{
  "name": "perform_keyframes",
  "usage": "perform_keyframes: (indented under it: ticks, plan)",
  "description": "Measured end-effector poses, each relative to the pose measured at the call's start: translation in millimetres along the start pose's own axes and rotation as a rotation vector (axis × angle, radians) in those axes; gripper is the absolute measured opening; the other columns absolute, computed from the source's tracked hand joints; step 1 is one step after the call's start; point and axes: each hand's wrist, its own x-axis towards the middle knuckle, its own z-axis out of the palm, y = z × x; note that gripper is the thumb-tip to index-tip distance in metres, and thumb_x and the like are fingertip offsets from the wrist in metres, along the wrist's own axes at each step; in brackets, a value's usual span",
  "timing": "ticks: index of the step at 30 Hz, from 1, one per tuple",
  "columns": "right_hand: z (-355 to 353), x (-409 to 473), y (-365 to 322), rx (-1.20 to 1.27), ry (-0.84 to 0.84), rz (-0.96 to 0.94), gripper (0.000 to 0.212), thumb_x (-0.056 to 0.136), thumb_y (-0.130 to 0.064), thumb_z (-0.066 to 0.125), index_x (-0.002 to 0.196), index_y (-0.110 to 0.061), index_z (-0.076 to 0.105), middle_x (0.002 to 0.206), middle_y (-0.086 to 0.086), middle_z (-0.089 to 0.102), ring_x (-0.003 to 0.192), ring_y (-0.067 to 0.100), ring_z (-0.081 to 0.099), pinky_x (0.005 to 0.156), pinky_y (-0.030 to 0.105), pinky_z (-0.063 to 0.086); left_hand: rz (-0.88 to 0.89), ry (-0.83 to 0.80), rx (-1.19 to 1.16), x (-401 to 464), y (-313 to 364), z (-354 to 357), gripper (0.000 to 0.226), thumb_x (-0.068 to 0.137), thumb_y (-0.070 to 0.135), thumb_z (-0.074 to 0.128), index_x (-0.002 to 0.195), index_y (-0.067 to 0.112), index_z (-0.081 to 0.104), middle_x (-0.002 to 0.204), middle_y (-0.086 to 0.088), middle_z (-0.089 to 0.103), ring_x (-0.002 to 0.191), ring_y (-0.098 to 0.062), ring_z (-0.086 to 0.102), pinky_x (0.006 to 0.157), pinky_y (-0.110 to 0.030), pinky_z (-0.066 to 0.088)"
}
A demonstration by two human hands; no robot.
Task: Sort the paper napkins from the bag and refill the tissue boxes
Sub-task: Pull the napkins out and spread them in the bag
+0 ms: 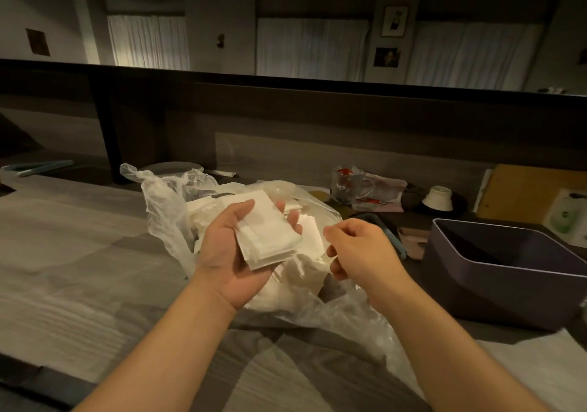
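1. We are cradling a stack of folded paper napkins [268, 233] in our left hand [236, 253], palm up, thumb and fingers [287, 213] curled round its edges, likely to keep the sheets squared while sorting.
2. We are holding our right hand [359, 249] just beside the stack, its fingers loosely curled; whether they are pinching anything we cannot tell.
3. We are working directly over the crumpled plastic bag [165, 208], which is lying open on the surface [73, 253] with more napkins inside.
4. We are keeping the dark open box [508, 268] near on the right, its rim unobstructed, probably for refilling.
5. We are seeing clutter, a glass mug [352, 186] and a small cup [440, 197], behind; open room is lying to the left.
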Motion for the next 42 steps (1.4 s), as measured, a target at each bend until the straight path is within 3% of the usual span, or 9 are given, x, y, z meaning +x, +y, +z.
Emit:
perform_keyframes:
  ticks: [3, 7, 11, 16, 25, 31, 35, 42]
  plan:
    - [-1.4, 2.5, 7.3, -0.285, -0.049, -0.069, 0.012, 0.097, -0.038, 0.066, 0.108, -0.031, 0.065, 0.098, -0.008, 0.068, 0.074, 0.011, 0.071, 0.07, 0.029, 0.062, -0.01, -0.017, -0.023, 2.5, 0.1, -2.8, 0.052, 0.087, 0.022, 0.065, 0.137, 0.012, 0.056, 0.108, -0.017, 0.072, 0.082, -0.027, 0.067, 0.092, -0.043, 0.054]
    - [0.2, -1.2, 8.0, -0.458, -0.166, -0.146, 0.035, 0.09, -0.047, 0.073, 0.12, -0.037, 0.06, 0.112, -0.014, 0.058, 0.087, 0.01, 0.066, 0.067, 0.023, 0.061, -0.014, -0.016, -0.005, 5.2, 0.2, -5.1, 0.053, 0.087, 0.024, 0.064, 0.138, 0.015, 0.054, 0.111, -0.017, 0.073, 0.077, -0.023, 0.062, 0.087, -0.039, 0.052]
    - [4.4, -1.4, 9.1, -0.612, -0.258, -0.283, 0.036, 0.085, -0.043, 0.079, 0.117, -0.045, 0.063, 0.113, -0.019, 0.056, 0.096, 0.008, 0.06, 0.085, 0.03, 0.06, -0.009, -0.004, 0.006, 6.9, 0.4, -7.1, 0.051, 0.088, 0.026, 0.062, 0.138, 0.015, 0.055, 0.111, -0.016, 0.073, 0.08, -0.022, 0.06, 0.081, -0.038, 0.053]
    - [3.6, -0.7, 12.0, -0.627, -0.323, -0.297, 0.032, 0.086, -0.036, 0.08, 0.113, -0.045, 0.066, 0.111, -0.021, 0.059, 0.095, 0.005, 0.06, 0.087, 0.025, 0.057, -0.031, -0.034, -0.002, 6.2, -0.1, -7.3, 0.048, 0.09, 0.026, 0.061, 0.136, 0.014, 0.057, 0.11, -0.016, 0.073, 0.079, -0.023, 0.059, 0.084, -0.039, 0.051]
    - [-0.4, 3.6, 13.9, -0.57, -0.341, -0.285, 0.024, 0.102, -0.026, 0.062, 0.117, -0.042, 0.07, 0.104, -0.023, 0.065, 0.085, 0.007, 0.069, 0.081, 0.027, 0.062, -0.029, -0.044, 0.012, 5.8, -1.4, -5.5, 0.055, 0.086, 0.026, 0.063, 0.139, 0.016, 0.054, 0.109, -0.015, 0.072, 0.077, -0.023, 0.059, 0.082, -0.038, 0.051]
    - [-2.4, 4.7, 12.5, -0.549, -0.341, -0.255, 0.028, 0.102, -0.023, 0.061, 0.119, -0.043, 0.071, 0.115, -0.016, 0.068, 0.098, 0.008, 0.066, 0.089, 0.025, 0.059, -0.02, -0.023, 0.009, 5.1, -1.5, -5.0, 0.06, 0.08, 0.025, 0.066, 0.138, 0.017, 0.055, 0.109, -0.017, 0.073, 0.078, -0.023, 0.059, 0.083, -0.039, 0.051]
    - [-3.2, 3.1, 13.2, -0.528, -0.362, -0.278, 0.023, 0.099, -0.028, 0.067, 0.116, -0.043, 0.071, 0.11, -0.02, 0.068, 0.092, 0.005, 0.068, 0.08, 0.021, 0.061, -0.023, -0.013, 0.018, 5.4, -1.5, -5.4, 0.057, 0.082, 0.026, 0.066, 0.137, 0.017, 0.056, 0.109, -0.016, 0.073, 0.079, -0.023, 0.06, 0.082, -0.038, 0.052]
    - [0.0, 4.2, 15.2, -0.572, -0.342, -0.316, 0.021, 0.097, -0.03, 0.069, 0.115, -0.042, 0.071, 0.106, -0.021, 0.068, 0.088, 0.004, 0.068, 0.082, 0.023, 0.061, -0.036, -0.011, 0.016, 7.0, -1.5, -5.9, 0.05, 0.085, 0.026, 0.064, 0.134, 0.014, 0.058, 0.108, -0.015, 0.072, 0.08, -0.024, 0.059, 0.082, -0.038, 0.052]
